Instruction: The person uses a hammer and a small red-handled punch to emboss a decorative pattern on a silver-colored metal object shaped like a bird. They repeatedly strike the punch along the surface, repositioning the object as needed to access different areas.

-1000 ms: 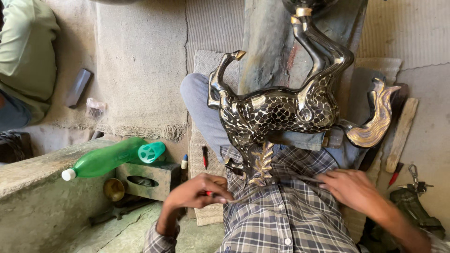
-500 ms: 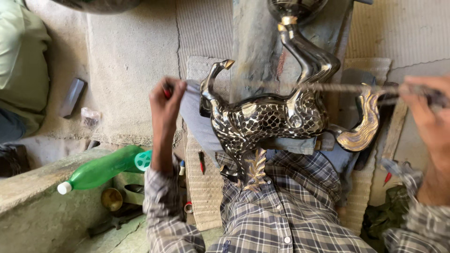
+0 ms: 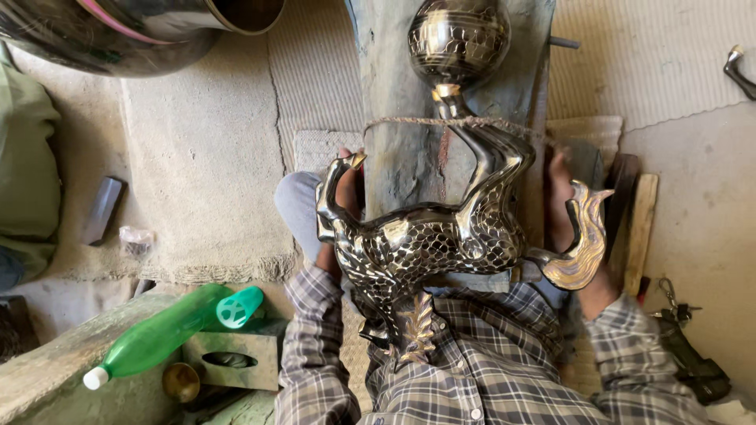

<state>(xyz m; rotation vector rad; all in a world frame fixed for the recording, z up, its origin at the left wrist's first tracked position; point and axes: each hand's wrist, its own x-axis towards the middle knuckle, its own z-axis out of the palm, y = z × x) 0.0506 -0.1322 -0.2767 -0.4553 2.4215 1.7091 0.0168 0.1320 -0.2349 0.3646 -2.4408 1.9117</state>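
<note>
The person sits on the floor with a dark, silver-patterned metal horse figure (image 3: 441, 244) lying across the lap, its legs pointing up along a grey wooden post (image 3: 409, 149) and its golden tail (image 3: 583, 252) curling off to the right. A rough cord (image 3: 457, 123) runs across the post and over the horse's legs, just below a patterned metal ball (image 3: 459, 35) at the top. The left hand (image 3: 346, 189) is up beside the post, behind the horse's curved head; its fingers look curled, but the figure hides what they have hold of, so I cannot tell. The right hand (image 3: 561, 197) is pressed in at the post's other edge, near the tail, and its fingers are likewise too hidden to judge. Both plaid sleeves (image 3: 307, 346) reach up from below. To the left, a green plastic bottle (image 3: 165, 334) lies tilted on a stone ledge (image 3: 47, 378), close to a small brass cup (image 3: 181, 382). A bunch of keys (image 3: 677, 311) lies on the floor to the right, and a large dark metal vessel (image 3: 118, 31) fills the top left corner.
</note>
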